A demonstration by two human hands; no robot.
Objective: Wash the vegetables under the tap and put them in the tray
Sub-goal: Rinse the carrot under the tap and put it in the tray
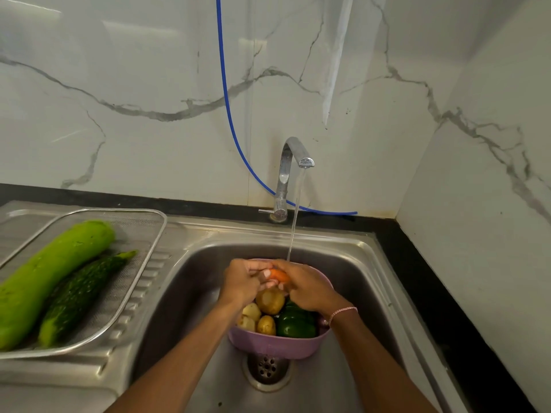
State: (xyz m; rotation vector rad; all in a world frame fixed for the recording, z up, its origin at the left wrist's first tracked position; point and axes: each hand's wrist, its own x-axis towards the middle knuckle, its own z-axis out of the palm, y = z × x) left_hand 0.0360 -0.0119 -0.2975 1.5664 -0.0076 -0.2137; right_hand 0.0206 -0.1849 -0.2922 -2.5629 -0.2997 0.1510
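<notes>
Water runs from the steel tap (293,162) into the sink (366,263). Under the stream my left hand (240,283) and my right hand (310,289) both grip an orange carrot (279,275), mostly hidden by the fingers. Below them a purple colander (274,342) stands in the sink with several potatoes (269,301) and a green capsicum (295,324). On the left drainboard a wire mesh tray (143,231) holds a pale green bottle gourd (50,275) and a dark green bitter gourd (80,296).
The sink drain (267,368) lies just in front of the colander. A blue hose (229,114) hangs down the marble wall behind the tap. A black counter edge (417,263) runs along the right side, close to the side wall.
</notes>
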